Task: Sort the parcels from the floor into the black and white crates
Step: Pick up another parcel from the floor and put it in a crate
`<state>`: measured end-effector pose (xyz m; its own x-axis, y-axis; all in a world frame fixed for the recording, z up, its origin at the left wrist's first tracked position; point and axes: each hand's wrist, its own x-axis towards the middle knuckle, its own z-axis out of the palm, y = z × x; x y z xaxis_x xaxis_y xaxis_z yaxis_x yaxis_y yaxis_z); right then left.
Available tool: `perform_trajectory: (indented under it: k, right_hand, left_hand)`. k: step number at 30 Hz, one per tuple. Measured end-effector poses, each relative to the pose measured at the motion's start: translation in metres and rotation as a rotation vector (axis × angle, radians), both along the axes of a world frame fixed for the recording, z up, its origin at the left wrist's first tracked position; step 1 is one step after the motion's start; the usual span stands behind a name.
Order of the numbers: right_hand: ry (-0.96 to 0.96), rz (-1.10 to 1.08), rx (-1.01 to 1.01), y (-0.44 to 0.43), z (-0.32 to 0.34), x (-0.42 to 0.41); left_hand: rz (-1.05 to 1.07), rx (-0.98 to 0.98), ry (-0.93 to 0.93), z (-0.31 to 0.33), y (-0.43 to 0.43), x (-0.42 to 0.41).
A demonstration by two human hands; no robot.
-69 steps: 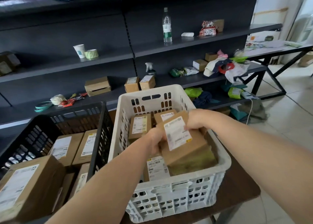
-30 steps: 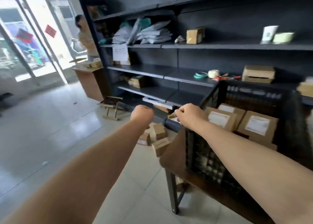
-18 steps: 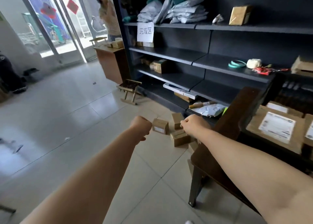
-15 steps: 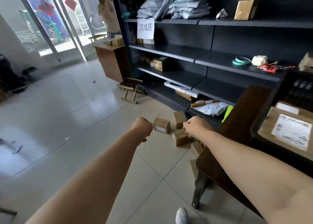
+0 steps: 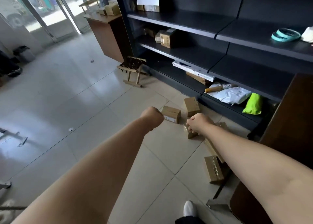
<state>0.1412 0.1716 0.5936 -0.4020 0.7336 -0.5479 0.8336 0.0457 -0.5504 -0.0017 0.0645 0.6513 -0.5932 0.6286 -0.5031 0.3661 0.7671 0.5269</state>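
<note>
Closer now to boxy cardboard parcels (image 5: pixel 171 114), left hand (image 5: pixel 152 116) and right hand (image 5: pixel 199 123) grips curled empty

Light source: strong daylight through the glass doors (image 5: pixel 50 12) in the upper left corner, panes blown out almost to white. Tiled floor (image 5: pixel 71 95): pale glare and streaked reflections over its left half, duller toward its right edge. Dark shelving (image 5: pixel 194 54): underexposed, lower bays deep in shadow, detail there possibly lost. Parcel (image 5: pixel 170 114) on the floor: soft shadow at its base, label print unreadable. Optics: wide-angle, door frames and shelf lines leaning and bowing toward the edges. Sharpness: mild overall softness, compression smear in the corners.
</note>
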Motion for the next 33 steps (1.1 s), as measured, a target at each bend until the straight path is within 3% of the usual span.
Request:
perform_trajectory:
  k: [9, 15, 19, 24, 33]
  right_hand:
    - [-0.150, -0.098, -0.016, 0.073, -0.016, -0.056]
    - [-0.129, -0.266, -0.042, 0.116, -0.038, -0.124]
    - [-0.104, -0.396, -0.067, 0.133, -0.057, -0.157]
    - [-0.044, -0.513, -0.192, 0.148, -0.086, -0.157]
    - [-0.069, -0.736, -0.340, 0.229, -0.140, -0.147]
  left_hand:
    - [-0.189, -0.122, 0.076, -0.020, 0.079, -0.097]
    - [-0.394, -0.126, 0.121, -0.040, 0.150, -0.170]
    - [-0.407, -0.195, 0.021, -0.058, 0.184, -0.212]
    - [-0.457, -0.199, 0.083, -0.086, 0.232, -0.228]
    - [-0.780, -0.368, 0.144, -0.148, 0.333, -0.215]
